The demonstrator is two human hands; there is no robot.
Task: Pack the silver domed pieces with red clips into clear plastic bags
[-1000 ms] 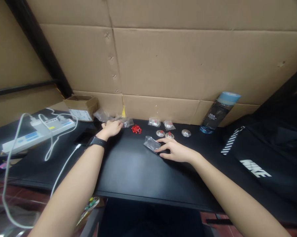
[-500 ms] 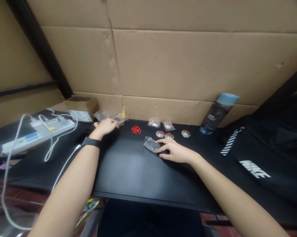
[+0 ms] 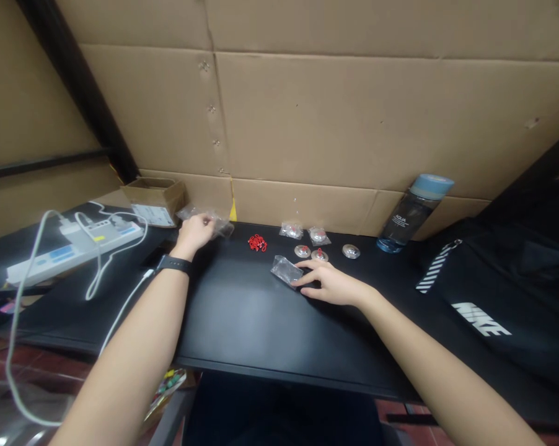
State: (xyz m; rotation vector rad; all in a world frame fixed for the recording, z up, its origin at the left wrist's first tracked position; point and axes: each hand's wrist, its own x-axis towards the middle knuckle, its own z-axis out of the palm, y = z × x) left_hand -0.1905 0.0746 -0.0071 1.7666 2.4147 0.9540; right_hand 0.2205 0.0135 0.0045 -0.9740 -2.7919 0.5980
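Observation:
My left hand (image 3: 196, 234), with a dark band at the wrist, has its fingers curled at a pile of clear plastic bags (image 3: 221, 224) by the back wall, and plastic shows at its fingertips. My right hand (image 3: 328, 282) rests on the black table with fingers apart, its fingertips touching the edge of a flat clear plastic bag (image 3: 285, 271). Just beyond it lie round silver discs with red loops (image 3: 319, 254) and a plain silver disc (image 3: 351, 251). Two bagged discs (image 3: 291, 231) sit farther back. Between my hands is a small heap of red cords (image 3: 257, 243).
A small open cardboard box (image 3: 154, 201) stands at the back left, beside a white power strip (image 3: 75, 251) with looping cables. A blue-lidded water bottle (image 3: 412, 214) and a black bag (image 3: 502, 291) are on the right. Cardboard (image 3: 298, 118) walls the back.
My left hand has drawn back slightly to the left, its fingers going from outstretched to curled at the plastic bags. My right hand stays at its bag.

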